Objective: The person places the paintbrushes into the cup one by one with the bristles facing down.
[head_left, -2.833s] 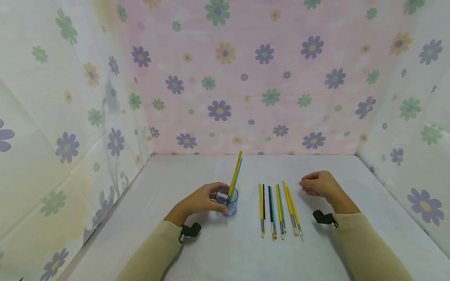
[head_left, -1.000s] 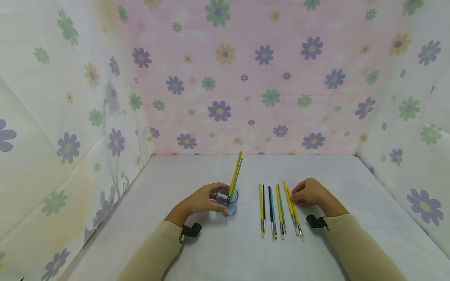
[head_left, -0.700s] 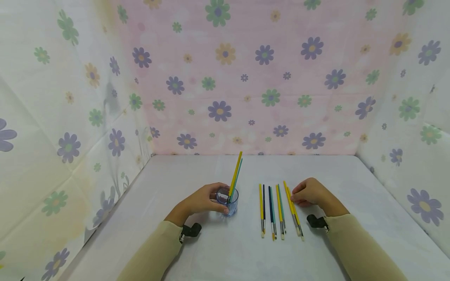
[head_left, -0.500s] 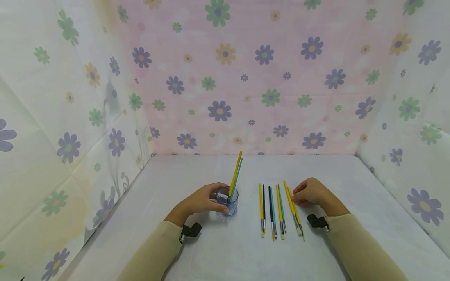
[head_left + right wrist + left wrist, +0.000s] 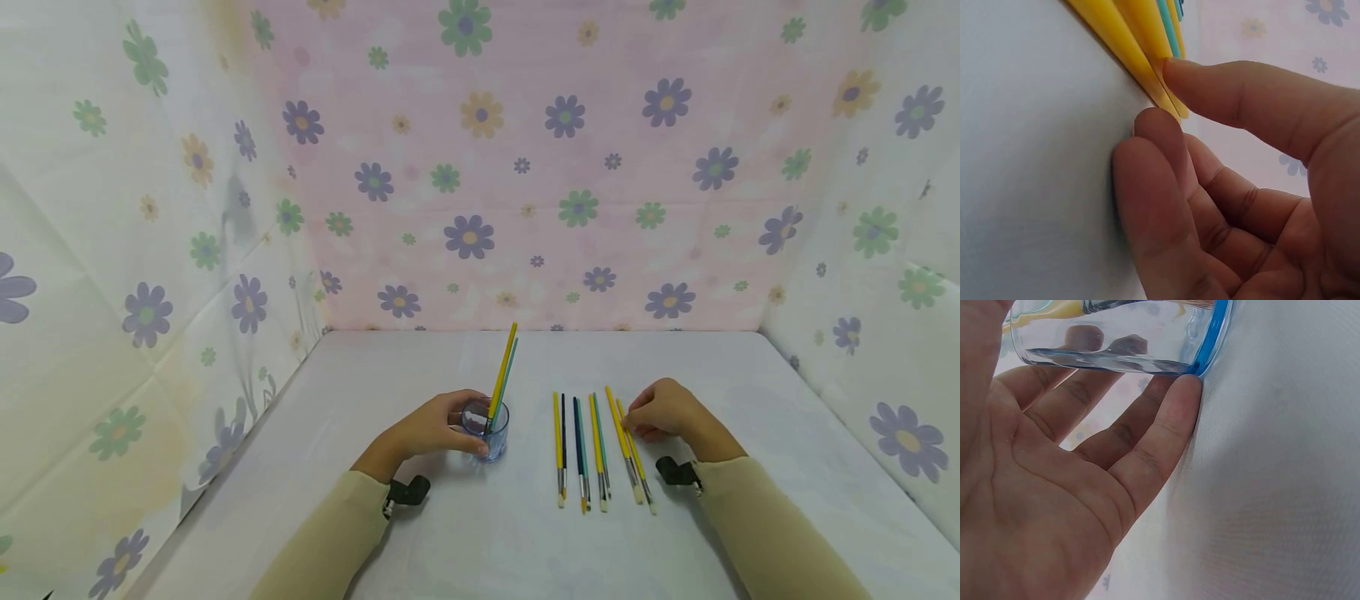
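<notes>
In the head view my left hand (image 5: pixel 427 429) holds a clear cup (image 5: pixel 495 450), thumb in front and fingers behind. A yellow paintbrush (image 5: pixel 502 367) and a teal paintbrush (image 5: pixel 511 367) lean in it, handles up. The left wrist view has my fingertips on the wall of the cup (image 5: pixel 1166 334), near its blue base. To the right, my right hand (image 5: pixel 666 412) pinches the handle of the rightmost yellow paintbrush (image 5: pixel 637 454) near its upper end. In the right wrist view, thumb and curled fingers are at the end of that yellow paintbrush (image 5: pixel 1113 37).
Between the cup and my right hand lie several paintbrushes in pairs: a yellow one (image 5: pixel 558 442) beside a black one, a dark blue one (image 5: pixel 578 442) beside a teal one, and others. The white table (image 5: pixel 465 542) is bordered by flowered cloth walls (image 5: pixel 420 217).
My right hand has come left to the rightmost yellow paintbrush. That brush's bristle end has swung right, away from its neighbour. My left hand and the cup stay put.
</notes>
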`<state>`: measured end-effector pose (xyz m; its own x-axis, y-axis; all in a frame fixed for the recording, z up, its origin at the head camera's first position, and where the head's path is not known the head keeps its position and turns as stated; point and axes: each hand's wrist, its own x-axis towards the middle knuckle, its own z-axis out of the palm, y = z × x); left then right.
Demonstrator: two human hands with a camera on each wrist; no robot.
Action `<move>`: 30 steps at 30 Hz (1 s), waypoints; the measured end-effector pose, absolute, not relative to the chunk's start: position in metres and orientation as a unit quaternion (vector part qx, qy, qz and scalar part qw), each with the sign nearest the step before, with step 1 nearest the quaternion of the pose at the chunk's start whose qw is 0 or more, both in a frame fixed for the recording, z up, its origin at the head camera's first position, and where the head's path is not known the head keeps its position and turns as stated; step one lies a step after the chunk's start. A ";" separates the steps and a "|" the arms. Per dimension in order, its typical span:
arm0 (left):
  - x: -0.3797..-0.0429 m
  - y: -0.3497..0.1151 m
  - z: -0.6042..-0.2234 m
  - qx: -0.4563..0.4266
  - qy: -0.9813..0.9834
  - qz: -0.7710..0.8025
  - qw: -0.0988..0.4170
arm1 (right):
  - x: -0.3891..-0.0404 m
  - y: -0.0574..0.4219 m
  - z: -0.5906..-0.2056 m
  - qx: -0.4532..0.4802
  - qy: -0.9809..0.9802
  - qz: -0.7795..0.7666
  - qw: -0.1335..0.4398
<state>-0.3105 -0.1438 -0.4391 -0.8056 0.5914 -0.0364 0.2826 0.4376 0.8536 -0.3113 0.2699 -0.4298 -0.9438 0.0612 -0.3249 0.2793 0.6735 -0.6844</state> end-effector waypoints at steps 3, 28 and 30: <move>-0.310 -0.144 -0.439 0.262 0.832 0.460 0.168 | -0.312 0.268 -0.429 0.104 0.910 -0.375 0.142; -0.310 -0.144 -0.439 0.260 0.837 0.453 0.164 | -0.313 0.268 -0.427 0.111 0.917 -0.354 0.149; -0.311 -0.144 -0.439 0.259 0.838 0.452 0.164 | -0.312 0.267 -0.427 0.112 0.917 -0.354 0.149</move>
